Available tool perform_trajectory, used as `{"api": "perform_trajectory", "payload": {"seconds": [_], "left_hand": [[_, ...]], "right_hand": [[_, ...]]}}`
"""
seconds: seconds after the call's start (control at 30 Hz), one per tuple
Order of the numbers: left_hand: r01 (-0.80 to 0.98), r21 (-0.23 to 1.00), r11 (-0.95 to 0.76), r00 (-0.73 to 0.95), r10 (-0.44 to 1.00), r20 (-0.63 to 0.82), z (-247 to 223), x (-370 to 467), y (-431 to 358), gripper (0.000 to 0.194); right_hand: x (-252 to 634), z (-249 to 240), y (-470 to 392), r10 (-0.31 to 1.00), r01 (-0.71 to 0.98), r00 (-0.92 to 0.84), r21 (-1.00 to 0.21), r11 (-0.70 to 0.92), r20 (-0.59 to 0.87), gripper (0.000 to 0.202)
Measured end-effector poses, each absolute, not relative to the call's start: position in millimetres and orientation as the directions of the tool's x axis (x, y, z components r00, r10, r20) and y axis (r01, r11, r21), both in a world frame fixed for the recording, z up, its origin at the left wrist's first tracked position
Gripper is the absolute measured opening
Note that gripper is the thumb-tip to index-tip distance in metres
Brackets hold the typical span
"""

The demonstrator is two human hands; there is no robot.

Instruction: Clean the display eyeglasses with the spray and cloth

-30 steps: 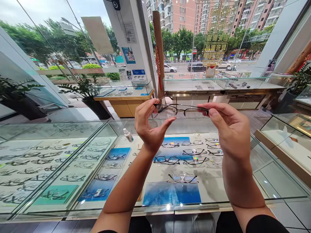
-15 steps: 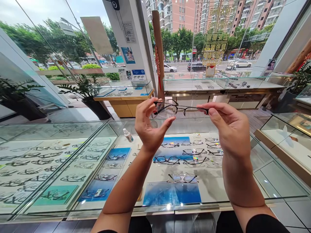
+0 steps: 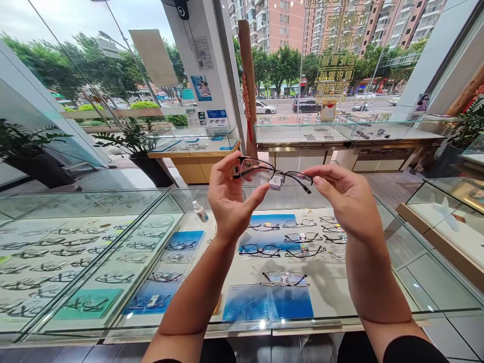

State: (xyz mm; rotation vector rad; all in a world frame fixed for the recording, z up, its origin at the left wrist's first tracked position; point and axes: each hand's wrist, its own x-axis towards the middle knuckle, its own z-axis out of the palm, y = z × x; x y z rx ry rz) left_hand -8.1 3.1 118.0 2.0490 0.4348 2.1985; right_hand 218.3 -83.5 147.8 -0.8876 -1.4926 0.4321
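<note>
A pair of dark half-rim eyeglasses [image 3: 279, 176] is held up above the glass counter, between my two hands. My left hand [image 3: 230, 199] grips the frame's left end, with the thumb below the lens and the fingers behind and above. On the other side, my right hand [image 3: 346, 199] pinches the right end between thumb and fingers. A small tag [image 3: 276, 181] shows near the bridge, and the temple arms point back below the lenses. Beneath my hands, several eyeglasses [image 3: 284, 278] lie in the case, some on blue sheets [image 3: 268, 302].
A small white bottle [image 3: 200, 212] stands at the counter's back left. More eyeglasses fill the glass case [image 3: 53, 252] at left. Beyond are a wooden display table [image 3: 192, 166], a potted plant [image 3: 147, 166] and a wooden post [image 3: 247, 91]. Another case [image 3: 449, 222] stands at right.
The eyeglasses have tilted, so the tag and both temple arms now show. My right hand has moved left, closer to my left hand. The view has shifted slightly.
</note>
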Motion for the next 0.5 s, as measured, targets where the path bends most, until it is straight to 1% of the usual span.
{"api": "perform_trajectory", "payload": {"seconds": [0.1,0.17,0.3,0.4,0.5], "left_hand": [[0.083,0.278,-0.957,-0.021,0.277,0.961,119.9,-9.8,0.1,0.076],[0.054,0.291,-0.955,0.062,0.294,0.954,121.2,-11.7,-2.8,0.075],[0.041,0.302,-0.953,0.227,0.303,0.926,123.4,-15.2,-8.2,0.074],[0.039,0.278,-0.96,0.255,0.279,0.926,124.4,-17.0,-11.1,0.074],[0.025,0.288,-0.957,0.284,0.283,0.916,124.3,-18.3,-14.4,0.074]], "right_hand": [[218.6,147.4,-79.0,0.763,0.257,0.048,-0.747,0.614,0.644,0.018],[217.6,147.5,-77.5,0.772,0.225,0.012,-0.754,0.617,0.635,0.017],[216.3,148.0,-77.3,0.806,0.161,-0.162,-0.791,0.591,0.569,0.022],[218.5,148.8,-77.3,0.824,0.162,-0.278,-0.821,0.547,0.494,0.026],[222.0,150.6,-76.6,0.813,0.135,-0.349,-0.833,0.536,0.466,0.027]]}}
